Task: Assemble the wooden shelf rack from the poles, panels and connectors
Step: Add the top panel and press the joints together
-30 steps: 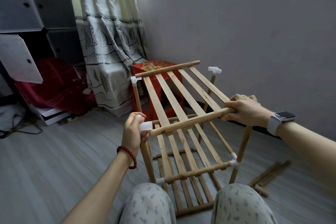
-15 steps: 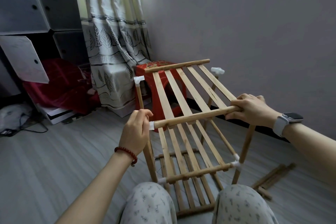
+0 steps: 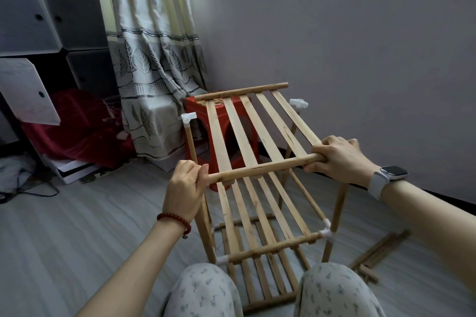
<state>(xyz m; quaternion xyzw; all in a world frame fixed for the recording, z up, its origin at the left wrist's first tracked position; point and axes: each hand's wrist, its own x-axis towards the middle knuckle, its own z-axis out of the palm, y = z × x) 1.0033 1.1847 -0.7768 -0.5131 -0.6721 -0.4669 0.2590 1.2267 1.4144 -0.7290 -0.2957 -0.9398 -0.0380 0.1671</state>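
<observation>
Head view, panel: we note the top slatted wooden panel (image 3: 260,134) is raised over the half-built rack, near rail higher than a second ago.
Left hand (image 3: 185,188): now wrapped round the rail's end, hiding the white connector.
Right hand (image 3: 340,157): clenched on the other end.
Meaning: seating on far white plastic connectors (image 3: 298,103) probably next.
</observation>
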